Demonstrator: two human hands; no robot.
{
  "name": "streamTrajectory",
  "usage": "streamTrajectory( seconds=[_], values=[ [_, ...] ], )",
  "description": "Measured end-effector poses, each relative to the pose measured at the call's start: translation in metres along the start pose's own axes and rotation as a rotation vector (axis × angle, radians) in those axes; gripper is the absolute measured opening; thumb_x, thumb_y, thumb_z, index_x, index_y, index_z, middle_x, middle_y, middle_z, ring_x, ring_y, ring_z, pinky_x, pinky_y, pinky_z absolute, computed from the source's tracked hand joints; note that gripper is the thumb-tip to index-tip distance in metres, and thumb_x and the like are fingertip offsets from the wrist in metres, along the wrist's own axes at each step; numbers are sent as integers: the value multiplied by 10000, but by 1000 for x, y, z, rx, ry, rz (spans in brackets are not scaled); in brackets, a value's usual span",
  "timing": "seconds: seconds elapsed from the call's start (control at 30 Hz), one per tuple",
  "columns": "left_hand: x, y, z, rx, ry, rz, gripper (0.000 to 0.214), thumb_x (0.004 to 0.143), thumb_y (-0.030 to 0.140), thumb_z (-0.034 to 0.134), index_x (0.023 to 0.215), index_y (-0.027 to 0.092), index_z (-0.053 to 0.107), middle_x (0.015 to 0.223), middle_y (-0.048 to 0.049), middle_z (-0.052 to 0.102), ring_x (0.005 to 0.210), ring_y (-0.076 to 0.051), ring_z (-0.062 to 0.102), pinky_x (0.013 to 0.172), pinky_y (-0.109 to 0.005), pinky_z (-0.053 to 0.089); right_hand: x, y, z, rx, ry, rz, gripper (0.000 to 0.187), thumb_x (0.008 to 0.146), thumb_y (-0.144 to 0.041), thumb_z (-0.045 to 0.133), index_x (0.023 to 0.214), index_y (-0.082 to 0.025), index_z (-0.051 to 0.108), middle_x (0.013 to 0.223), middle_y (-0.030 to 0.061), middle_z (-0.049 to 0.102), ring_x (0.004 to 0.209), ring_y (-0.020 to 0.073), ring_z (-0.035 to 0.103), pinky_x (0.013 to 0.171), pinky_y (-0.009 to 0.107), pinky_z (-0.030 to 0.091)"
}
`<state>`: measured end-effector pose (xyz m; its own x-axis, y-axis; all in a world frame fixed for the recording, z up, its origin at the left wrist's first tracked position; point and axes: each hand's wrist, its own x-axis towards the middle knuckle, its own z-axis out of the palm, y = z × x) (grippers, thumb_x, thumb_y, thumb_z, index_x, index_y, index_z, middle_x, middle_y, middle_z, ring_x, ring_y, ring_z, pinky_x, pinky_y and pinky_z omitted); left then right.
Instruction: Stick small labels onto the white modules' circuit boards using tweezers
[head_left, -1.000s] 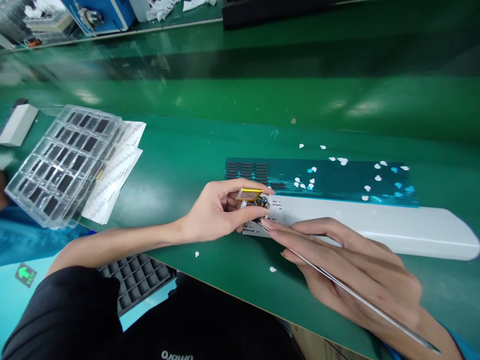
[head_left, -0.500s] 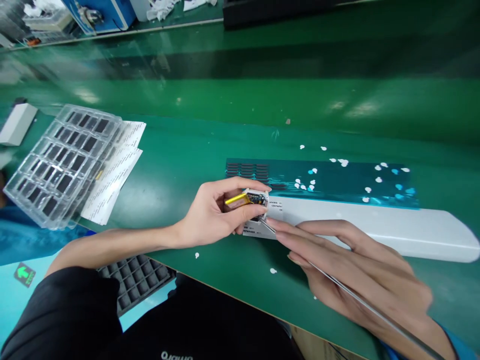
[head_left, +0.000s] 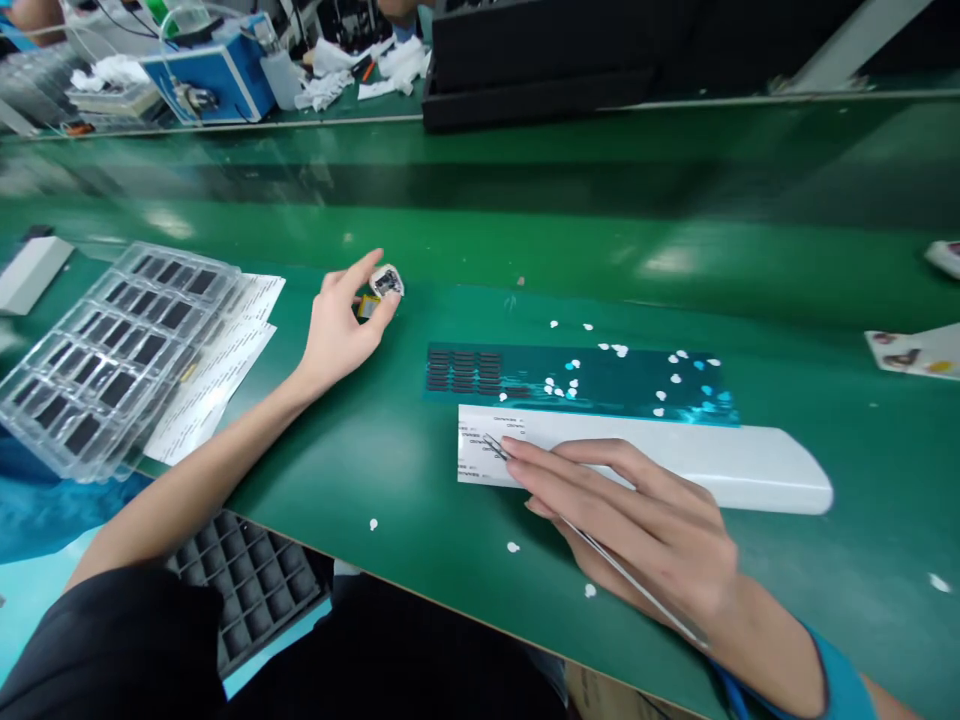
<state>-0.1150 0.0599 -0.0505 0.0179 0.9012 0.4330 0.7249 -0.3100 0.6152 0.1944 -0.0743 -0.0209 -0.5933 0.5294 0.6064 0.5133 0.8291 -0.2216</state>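
Observation:
My left hand [head_left: 341, 325] reaches out over the green bench and pinches a small white electronic module [head_left: 386, 283] with a yellow battery attached. My right hand [head_left: 637, 520] rests near the bench's front edge, fingers closed on metal tweezers [head_left: 592, 540]. The tweezer tips touch the left end of a long white label strip [head_left: 675, 460]. Just behind the strip lies a blue adhesive sheet [head_left: 577, 380] with rows of dark pads and white dots.
A clear plastic tray [head_left: 112, 350] of dark parts sits at the left on printed paper sheets [head_left: 225, 350]. A black grid tray [head_left: 255, 580] lies by my lap. A blue machine [head_left: 210, 70] and a black unit [head_left: 540, 60] stand beyond the conveyor.
My left hand has carried the module away from the label strip, up and to the left. My right hand with the tweezers stays at the strip's left end. The view has tilted up.

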Motion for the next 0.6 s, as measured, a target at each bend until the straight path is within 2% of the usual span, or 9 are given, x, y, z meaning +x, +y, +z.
streamTrajectory(
  seconds=[0.03,0.1,0.17,0.3,0.43,0.53,0.6],
  values=[
    [4,-7,0,117,37,68,611,914,510,746,1427,188,668,1425,-165,718,1369,-376,612,1151,-555,527,0,0,-1,-7,7,-10,335,979,12,685,1266,-159,698,1170,62,828,947,202,737,769,320,687],
    [4,-9,1,210,32,214,609,935,518,721,1445,190,663,1541,-170,641,1484,-407,515,1242,-622,429,0,1,-1,-24,23,-37,293,997,-7,669,1259,-137,691,1128,67,834,946,216,731,755,334,680],
    [-6,4,2,131,-94,379,495,1000,444,657,1416,179,687,1472,-159,698,1435,-361,583,1238,-591,453,0,2,-1,-47,41,-55,241,1015,-39,663,1240,-121,695,1081,58,838,929,222,727,739,340,672],
    [-35,36,5,-56,-441,637,335,1052,343,607,1327,214,749,1384,-124,759,1372,-301,660,1173,-532,528,-2,4,-1,-71,62,-75,210,1038,-72,637,1233,-108,706,1106,60,834,917,219,726,731,349,670],
    [-46,44,8,-31,-598,750,325,1067,322,587,1326,205,745,1441,-139,723,1406,-301,648,1169,-517,531,-3,6,-1,-75,38,-71,288,1041,-74,609,1307,-135,701,1141,73,830,948,217,735,788,367,686],
    [-46,41,9,-46,-610,793,375,1080,349,571,1379,174,714,1474,-167,695,1422,-294,639,1179,-501,531,-3,9,0,-86,12,-65,430,1020,-53,608,1433,-167,650,1145,65,829,970,229,747,796,367,688],
    [-45,39,10,-39,-599,816,390,1088,361,559,1374,147,716,1465,-173,701,1428,-288,636,1196,-481,522,-3,13,3,-106,12,-88,458,1033,-54,574,1475,-163,627,1138,59,827,948,232,756,773,353,683]
  ],
)
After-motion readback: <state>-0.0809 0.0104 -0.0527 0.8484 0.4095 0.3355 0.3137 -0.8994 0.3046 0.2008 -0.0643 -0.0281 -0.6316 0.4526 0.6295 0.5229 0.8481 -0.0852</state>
